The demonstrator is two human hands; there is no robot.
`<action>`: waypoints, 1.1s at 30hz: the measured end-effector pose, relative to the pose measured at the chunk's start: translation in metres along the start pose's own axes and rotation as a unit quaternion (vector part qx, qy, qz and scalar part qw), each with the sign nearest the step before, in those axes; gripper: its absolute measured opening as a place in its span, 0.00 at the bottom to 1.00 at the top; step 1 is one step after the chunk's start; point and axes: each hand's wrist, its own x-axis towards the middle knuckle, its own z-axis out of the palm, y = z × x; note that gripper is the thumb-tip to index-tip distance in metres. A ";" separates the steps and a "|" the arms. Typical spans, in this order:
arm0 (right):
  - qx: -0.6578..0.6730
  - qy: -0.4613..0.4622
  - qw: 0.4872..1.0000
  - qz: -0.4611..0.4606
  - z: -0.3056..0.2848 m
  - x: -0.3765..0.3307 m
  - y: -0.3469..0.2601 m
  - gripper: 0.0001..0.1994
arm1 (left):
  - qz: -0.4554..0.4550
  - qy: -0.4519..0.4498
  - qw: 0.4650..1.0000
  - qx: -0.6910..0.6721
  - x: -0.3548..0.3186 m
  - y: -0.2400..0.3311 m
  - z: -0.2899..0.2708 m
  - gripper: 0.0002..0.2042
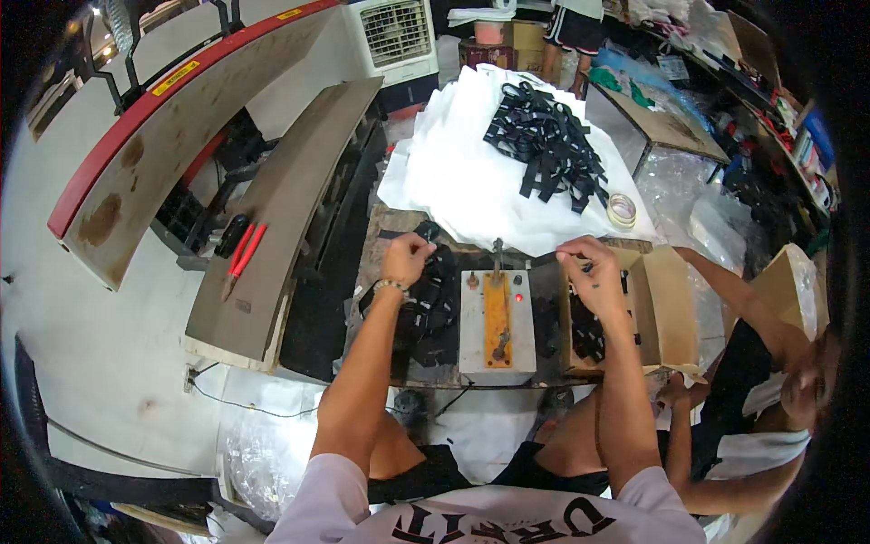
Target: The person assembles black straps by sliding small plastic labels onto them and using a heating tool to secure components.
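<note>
My left hand [408,260] is closed in a pinch, and a short black strap [427,231] shows at its fingertips. Beneath and beside it lies a loose heap of black straps [433,308]. My right hand [591,276] hovers over the near side of a cardboard box [666,304], its fingers curled together. A little dark material shows among those fingers, too small to name. Between my hands stands a small pale machine [473,340] with a rusty yellow metal plate on top and a lit red lamp. Small black pieces [587,331] lie inside the box.
Beyond the machine, a stack of white sheets [444,154] carries a large pile of black straps [548,136] and a tape roll [622,210]. Red-handled pliers [243,261] rest on a brown board [299,181] at left. Another person [752,363] sits close at right, one arm reaching behind the box.
</note>
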 end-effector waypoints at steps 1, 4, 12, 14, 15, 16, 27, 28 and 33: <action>0.021 0.011 1.000 0.015 0.001 0.002 -0.002 0.06 | 0.036 0.002 0.995 -0.088 0.003 -0.002 -0.008 0.09; 0.050 0.038 0.998 0.014 0.001 0.008 -0.016 0.06 | 0.010 -0.003 0.956 -0.292 0.006 0.018 -0.031 0.05; 0.053 -0.149 0.967 -0.200 0.047 0.084 -0.136 0.19 | 0.037 -0.046 0.827 -0.559 -0.029 0.085 -0.109 0.07; 0.115 -0.216 0.951 -0.191 0.080 0.101 -0.143 0.25 | 0.039 -0.069 0.840 -0.537 -0.037 0.088 -0.120 0.07; 0.159 -0.266 0.942 -0.131 0.094 0.103 -0.157 0.25 | 0.040 -0.061 0.841 -0.536 -0.045 0.089 -0.132 0.07; 0.191 -0.324 0.924 -0.067 0.104 0.110 -0.154 0.22 | 0.041 -0.056 0.875 -0.480 -0.051 0.097 -0.139 0.07; 0.309 -0.418 0.852 0.067 0.115 0.123 -0.179 0.07 | 0.093 0.058 0.903 -0.416 -0.094 0.078 -0.218 0.10; 0.313 -0.416 0.851 0.070 0.115 0.123 -0.178 0.06 | 0.094 0.057 0.907 -0.407 -0.097 0.072 -0.223 0.09; 0.278 -0.391 0.877 -0.020 0.122 0.123 -0.184 0.06 | 0.066 0.020 0.926 -0.370 -0.101 0.057 -0.232 0.12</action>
